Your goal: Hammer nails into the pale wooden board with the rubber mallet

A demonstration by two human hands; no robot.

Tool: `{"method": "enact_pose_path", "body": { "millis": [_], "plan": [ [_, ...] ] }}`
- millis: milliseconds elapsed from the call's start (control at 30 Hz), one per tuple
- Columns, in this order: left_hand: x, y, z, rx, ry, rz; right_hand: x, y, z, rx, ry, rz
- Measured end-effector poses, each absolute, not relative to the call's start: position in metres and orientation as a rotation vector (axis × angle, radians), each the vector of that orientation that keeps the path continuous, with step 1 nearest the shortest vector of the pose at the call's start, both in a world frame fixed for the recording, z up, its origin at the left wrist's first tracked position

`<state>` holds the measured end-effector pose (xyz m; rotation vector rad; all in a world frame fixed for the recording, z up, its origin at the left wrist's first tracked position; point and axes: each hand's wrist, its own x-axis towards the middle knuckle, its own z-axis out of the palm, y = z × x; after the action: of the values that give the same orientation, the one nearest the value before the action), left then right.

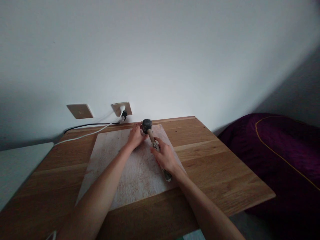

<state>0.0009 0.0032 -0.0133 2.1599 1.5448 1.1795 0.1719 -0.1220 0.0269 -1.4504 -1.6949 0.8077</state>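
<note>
A mallet with a dark rounded head (147,124) and a pale, worn handle lies slantwise over a whitish board (140,176). My right hand (165,156) is closed around the handle, whose butt end shows below the palm. My left hand (135,136) is at the far part of the board, just left of the mallet head. Its fingers are curled, and a small pale thing shows between them under the head. The mallet head partly covers it, so its kind cannot be made out. Both forearms reach in from the near edge.
The board lies on a wooden table (212,160) against a white wall. A wall socket (121,109) holds a white plug and a black plug; their cables run left along the table's back. A blank wall plate (80,111) is beside it. A purple beanbag-like thing (250,143) stands right.
</note>
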Motion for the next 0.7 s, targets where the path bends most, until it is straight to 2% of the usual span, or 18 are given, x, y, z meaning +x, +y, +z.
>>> {"method": "enact_pose_path", "body": {
  "millis": [333, 700],
  "plan": [
    [0.003, -0.001, -0.001, 2.017, 1.523, 1.059, 0.172, -0.124, 0.034, -1.419, -1.595, 0.874],
    [0.002, -0.001, -0.007, 2.012, 1.473, 1.111, 0.172, -0.125, 0.034, -1.374, -1.622, 0.754]
  ]
}}
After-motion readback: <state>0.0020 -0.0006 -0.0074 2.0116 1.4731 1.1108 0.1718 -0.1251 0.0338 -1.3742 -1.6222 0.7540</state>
